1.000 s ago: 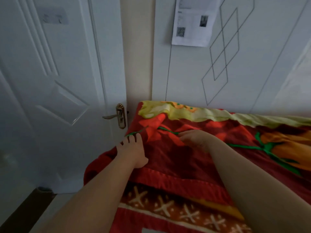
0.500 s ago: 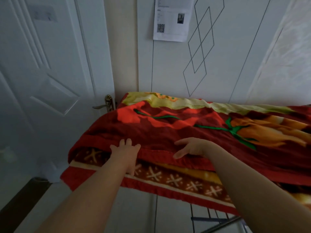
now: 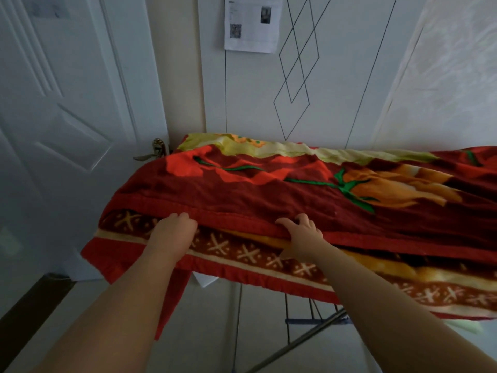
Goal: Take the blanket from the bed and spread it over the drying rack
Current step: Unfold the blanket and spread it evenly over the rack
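We have the blanket [image 3: 295,189] doubled across the rack [image 3: 317,335], and our left hand [image 3: 172,232] and right hand [image 3: 301,235] curl their fingers over the upper layer's near hem, likely to draw it flat.

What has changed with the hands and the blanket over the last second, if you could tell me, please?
Both hands came back toward the person, from the middle of the blanket to its folded red hem. The left hand now rests on that hem and the right hand curls its fingers over it. The blanket stayed draped over the drying rack, and the door handle is unchanged.
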